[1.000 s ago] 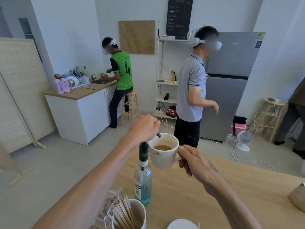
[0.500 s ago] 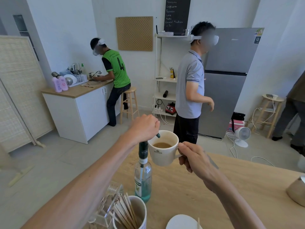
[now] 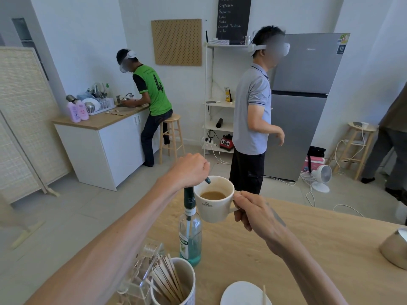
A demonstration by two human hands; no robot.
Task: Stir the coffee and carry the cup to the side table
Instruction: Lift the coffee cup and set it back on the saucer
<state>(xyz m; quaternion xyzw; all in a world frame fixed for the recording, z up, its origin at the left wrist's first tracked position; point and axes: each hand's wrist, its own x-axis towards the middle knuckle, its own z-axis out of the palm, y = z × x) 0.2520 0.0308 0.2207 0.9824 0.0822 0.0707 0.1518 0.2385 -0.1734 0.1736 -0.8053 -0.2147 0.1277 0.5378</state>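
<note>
My right hand (image 3: 253, 212) grips the handle of a white cup (image 3: 214, 208), holding it in the air above the wooden table (image 3: 308, 238). Brown coffee (image 3: 213, 195) fills the cup's lower part. My left hand (image 3: 191, 170) is closed over the top of a green-capped glass bottle (image 3: 189, 234) that stands on the table beside the cup. A small teal tip (image 3: 207, 180) pokes out from under that fist and hangs just over the cup's far left rim. What it belongs to is hidden by my fingers.
A mug of wooden stirrers (image 3: 174, 282), a white saucer (image 3: 242, 293) and a metal jug (image 3: 394, 249) sit on the table. A person in a grey shirt (image 3: 251, 111) stands just beyond it. Behind are a fridge (image 3: 301, 106), a floor fan (image 3: 322, 178) with cables and a wooden stool (image 3: 359, 146).
Both hands, the cup and the bottle keep their places. The person in the grey shirt has shifted slightly, and my view has dipped a little.
</note>
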